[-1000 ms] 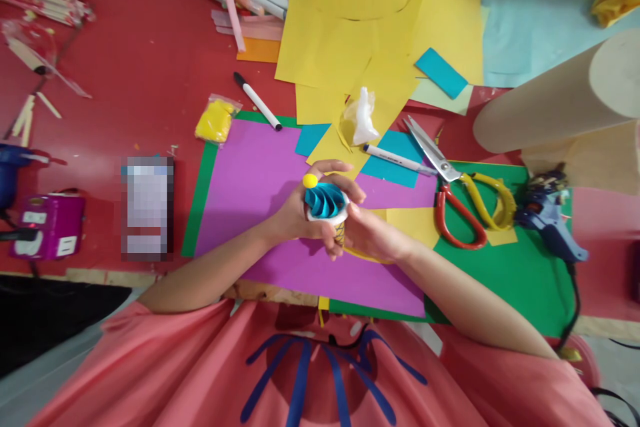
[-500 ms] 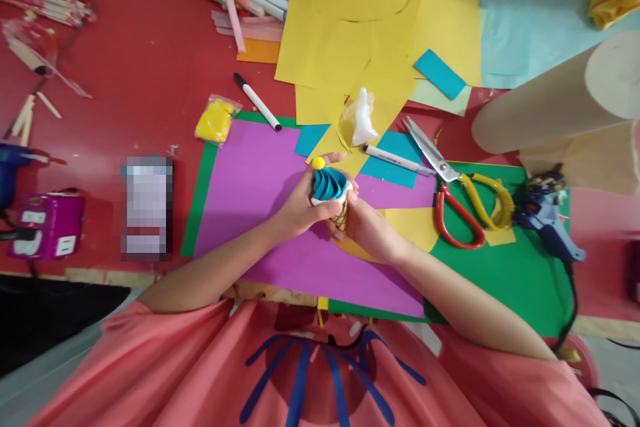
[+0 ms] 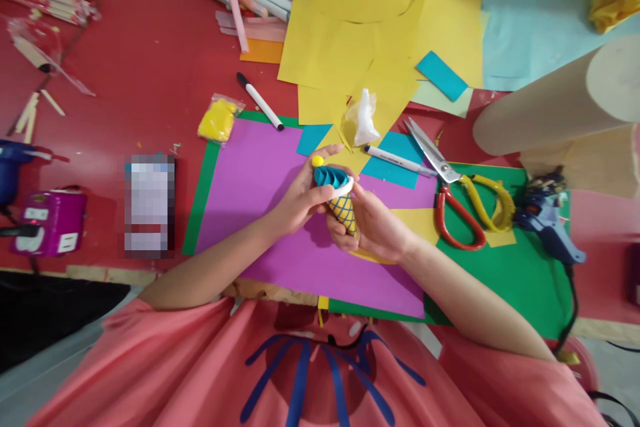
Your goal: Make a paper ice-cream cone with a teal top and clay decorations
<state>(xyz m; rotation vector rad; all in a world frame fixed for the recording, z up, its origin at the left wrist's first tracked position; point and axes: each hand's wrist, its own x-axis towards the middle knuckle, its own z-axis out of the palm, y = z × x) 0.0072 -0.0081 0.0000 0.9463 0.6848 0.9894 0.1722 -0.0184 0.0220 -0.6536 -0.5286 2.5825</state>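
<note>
Between my two hands is a craft ice cream cone [image 3: 343, 209], yellow with a dark blue criss-cross pattern. It carries a blue pleated swirl [image 3: 330, 177], a white band under the swirl and a small yellow ball [image 3: 317, 161] on top. My left hand [image 3: 303, 197] grips the upper part, its thumb across the front by the white band. With fingers curled behind and under the lower cone, my right hand [image 3: 375, 223] supports it, the thumb near the band. The cone lies tilted, its tip pointing toward me. Beneath it is a purple sheet [image 3: 260, 213].
Scissors [image 3: 447, 177] and a glue gun [image 3: 545, 213] lie to the right on a green sheet [image 3: 510, 287]. A marker [image 3: 400, 161], white clay in plastic [image 3: 365, 120], yellow clay packet [image 3: 219, 120] and black-capped pen [image 3: 260, 101] lie beyond my hands. A blurred phone [image 3: 149, 207] is left; a large roll [image 3: 550, 97] stands right.
The cone has tipped so that its patterned side faces up more and its tip shows. My right hand has opened its hold slightly and shifted lower along the cone.
</note>
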